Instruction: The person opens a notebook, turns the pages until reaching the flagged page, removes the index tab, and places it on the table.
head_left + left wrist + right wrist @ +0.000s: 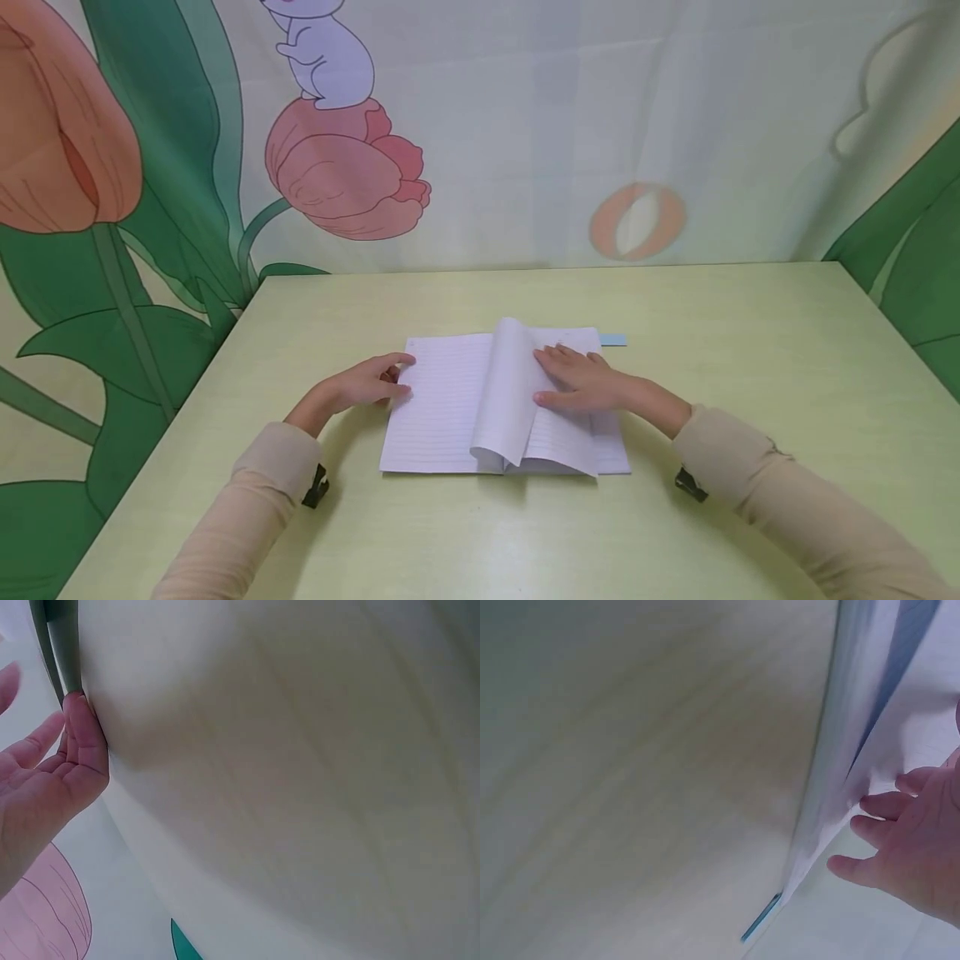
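Observation:
An open notebook with lined white pages lies on the table. One page stands up in a curl near its middle, and another loose page lifts at the lower right. My left hand holds the notebook's left edge, with thumb and index finger on the page side and the other fingers bent at the edge; in the left wrist view this hand is beside the dark cover edge. My right hand rests on the right-hand page with fingers spread and fairly straight, as the right wrist view of the hand also shows.
A light blue tab sticks out from the notebook's upper right side. The pale wooden table extends around it. Behind hangs a printed curtain with tulips and a white animal. Dark clips sit at both cuffs.

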`<state>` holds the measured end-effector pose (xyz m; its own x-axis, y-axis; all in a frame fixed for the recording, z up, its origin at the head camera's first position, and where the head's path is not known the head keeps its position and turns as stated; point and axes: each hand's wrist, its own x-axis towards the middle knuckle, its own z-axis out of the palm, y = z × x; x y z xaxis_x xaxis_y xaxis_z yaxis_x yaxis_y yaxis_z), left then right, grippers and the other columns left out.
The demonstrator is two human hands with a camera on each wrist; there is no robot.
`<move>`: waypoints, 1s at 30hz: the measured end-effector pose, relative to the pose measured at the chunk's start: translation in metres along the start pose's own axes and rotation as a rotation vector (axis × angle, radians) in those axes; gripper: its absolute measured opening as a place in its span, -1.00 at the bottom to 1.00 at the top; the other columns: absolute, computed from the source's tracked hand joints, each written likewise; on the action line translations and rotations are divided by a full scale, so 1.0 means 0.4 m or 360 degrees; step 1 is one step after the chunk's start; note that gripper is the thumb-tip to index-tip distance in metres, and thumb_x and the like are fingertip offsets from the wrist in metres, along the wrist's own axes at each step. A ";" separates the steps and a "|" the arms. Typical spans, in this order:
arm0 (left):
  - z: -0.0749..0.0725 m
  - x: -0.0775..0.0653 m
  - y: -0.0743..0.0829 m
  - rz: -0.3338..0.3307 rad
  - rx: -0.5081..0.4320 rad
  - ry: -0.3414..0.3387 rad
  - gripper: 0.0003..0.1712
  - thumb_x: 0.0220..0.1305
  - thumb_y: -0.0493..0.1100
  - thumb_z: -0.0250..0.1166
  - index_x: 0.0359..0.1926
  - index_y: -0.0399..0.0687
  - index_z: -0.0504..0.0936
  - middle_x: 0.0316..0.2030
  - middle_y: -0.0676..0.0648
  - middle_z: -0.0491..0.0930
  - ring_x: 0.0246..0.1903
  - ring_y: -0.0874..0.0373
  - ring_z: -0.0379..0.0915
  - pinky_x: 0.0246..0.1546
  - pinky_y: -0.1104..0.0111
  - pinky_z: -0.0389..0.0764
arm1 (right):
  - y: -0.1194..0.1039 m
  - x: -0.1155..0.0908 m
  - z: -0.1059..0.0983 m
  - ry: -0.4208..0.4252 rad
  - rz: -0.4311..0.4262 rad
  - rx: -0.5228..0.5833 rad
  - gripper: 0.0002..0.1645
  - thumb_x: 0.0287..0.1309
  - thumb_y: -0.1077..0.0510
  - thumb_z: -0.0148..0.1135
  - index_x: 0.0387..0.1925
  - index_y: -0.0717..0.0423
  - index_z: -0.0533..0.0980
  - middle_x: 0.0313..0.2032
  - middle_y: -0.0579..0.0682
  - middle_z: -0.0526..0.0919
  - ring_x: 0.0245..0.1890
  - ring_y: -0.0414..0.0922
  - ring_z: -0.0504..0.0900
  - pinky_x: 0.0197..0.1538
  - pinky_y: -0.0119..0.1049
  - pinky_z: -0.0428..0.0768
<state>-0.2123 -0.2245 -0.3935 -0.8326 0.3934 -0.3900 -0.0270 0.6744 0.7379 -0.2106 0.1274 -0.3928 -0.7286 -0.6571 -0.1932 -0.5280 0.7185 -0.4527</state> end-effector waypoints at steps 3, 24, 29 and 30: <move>-0.001 0.003 -0.003 0.0010 -0.0091 -0.0026 -0.44 0.35 -0.11 0.03 0.27 -0.26 0.16 -0.43 -0.15 0.27 -0.48 0.04 0.20 -0.34 0.29 0.27 | -0.014 0.009 0.006 0.0019 -0.0003 -0.0094 -0.13 0.25 -0.27 -0.15 0.38 0.18 -0.03 0.35 0.24 -0.05 0.34 0.16 -0.15 0.18 0.28 -0.14; -0.003 0.000 0.013 -0.0104 -0.0225 -0.0011 -0.31 0.35 0.28 -0.31 0.23 -0.12 0.16 -0.23 -0.17 0.28 -0.20 0.02 0.24 -0.13 0.22 0.37 | -0.112 0.075 0.045 -0.0160 -0.0075 -0.0306 -0.10 0.20 -0.35 -0.16 0.41 -0.01 -0.08 0.40 0.04 -0.15 0.36 0.08 -0.33 0.22 0.23 -0.25; -0.006 -0.004 0.014 -0.0083 -0.0184 -0.0081 -0.15 0.30 0.35 -0.24 0.42 -0.02 -0.16 0.32 -0.15 -0.01 0.13 -0.02 0.16 0.04 0.12 0.31 | -0.126 0.084 0.056 -0.0228 -0.0069 -0.0410 -0.12 0.19 -0.39 -0.20 0.41 -0.08 -0.07 0.40 0.02 -0.21 0.37 0.01 -0.38 0.23 0.21 -0.28; -0.006 -0.004 0.015 -0.0077 -0.0175 -0.0095 -0.12 0.29 0.34 -0.20 0.42 0.00 -0.25 0.37 -0.11 -0.14 0.20 -0.03 0.10 0.06 0.11 0.30 | -0.129 0.084 0.057 -0.0236 -0.0075 -0.0415 -0.12 0.18 -0.40 -0.20 0.41 -0.09 -0.05 0.40 0.02 -0.21 0.37 0.01 -0.39 0.23 0.21 -0.29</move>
<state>-0.2124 -0.2226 -0.3873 -0.7945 0.4009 -0.4562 -0.1294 0.6222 0.7721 -0.1978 0.0629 -0.3958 -0.6392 -0.7033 -0.3111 -0.6677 0.7082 -0.2293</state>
